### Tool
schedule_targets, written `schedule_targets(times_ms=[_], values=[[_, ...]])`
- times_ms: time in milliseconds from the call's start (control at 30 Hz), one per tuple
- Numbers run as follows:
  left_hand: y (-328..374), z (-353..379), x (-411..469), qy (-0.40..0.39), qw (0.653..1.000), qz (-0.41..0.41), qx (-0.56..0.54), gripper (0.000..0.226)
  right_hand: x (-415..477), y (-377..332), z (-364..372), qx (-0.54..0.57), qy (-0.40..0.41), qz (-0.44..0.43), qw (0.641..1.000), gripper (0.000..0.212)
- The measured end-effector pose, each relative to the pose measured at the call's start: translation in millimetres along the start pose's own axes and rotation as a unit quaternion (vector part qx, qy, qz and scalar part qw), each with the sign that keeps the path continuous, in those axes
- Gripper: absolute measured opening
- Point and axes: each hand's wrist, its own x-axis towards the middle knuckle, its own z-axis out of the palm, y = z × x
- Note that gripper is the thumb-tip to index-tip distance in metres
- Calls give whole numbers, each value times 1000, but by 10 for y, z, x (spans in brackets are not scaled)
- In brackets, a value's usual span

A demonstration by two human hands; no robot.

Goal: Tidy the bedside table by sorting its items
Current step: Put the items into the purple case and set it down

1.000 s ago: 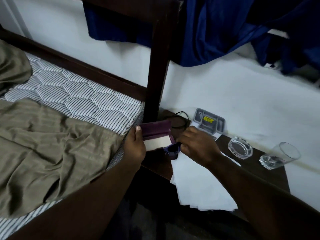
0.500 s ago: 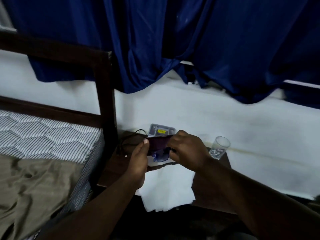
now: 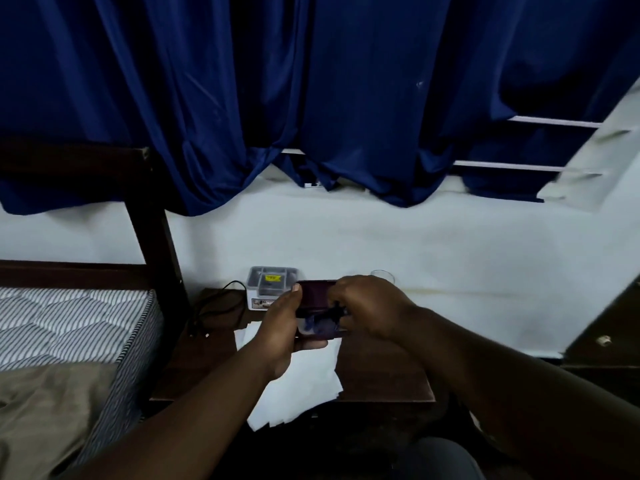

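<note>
My left hand [image 3: 282,329] holds an open dark purple case [image 3: 313,294] from the left, above the dark wooden bedside table [image 3: 384,372]. Inside the case lies a blue item [image 3: 318,326], likely glasses. My right hand [image 3: 369,308] grips the case's right side, fingers pressed on the blue item. White papers [image 3: 299,382] lie on the table beneath my hands and hang over its front edge. A grey divided organiser tray [image 3: 272,278] stands at the table's back. A clear glass [image 3: 382,274] shows just behind my right hand.
A black cable [image 3: 216,306] lies on the table's left part. A bed with a striped mattress [image 3: 72,320], olive sheet [image 3: 41,417] and dark wooden post [image 3: 156,244] is to the left. Blue curtains [image 3: 311,98] hang over the white wall. A dark cabinet [image 3: 609,330] stands at right.
My view has tilted up and shifted right, so the table looks smaller and farther. Both hands lifted the case off the table. My right hand moved onto the case with the blue item.
</note>
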Motion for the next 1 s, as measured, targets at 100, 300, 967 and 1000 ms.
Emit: schedule_targets(times_ms=[100, 300, 967, 1000], values=[[45, 124, -72, -9, 1000, 1, 6, 43, -72, 52, -170, -16, -39, 10, 999, 36], [160, 320, -174, -27, 999, 1, 20, 43, -180, 155, -359, -17, -78, 14, 997, 34], [221, 492, -244, -32, 999, 11, 9, 42, -328, 157, -473, 100, -20, 44, 994, 13], [217, 490, -242, -32, 999, 10, 8, 42, -326, 157, -460, 107, -19, 44, 993, 13]])
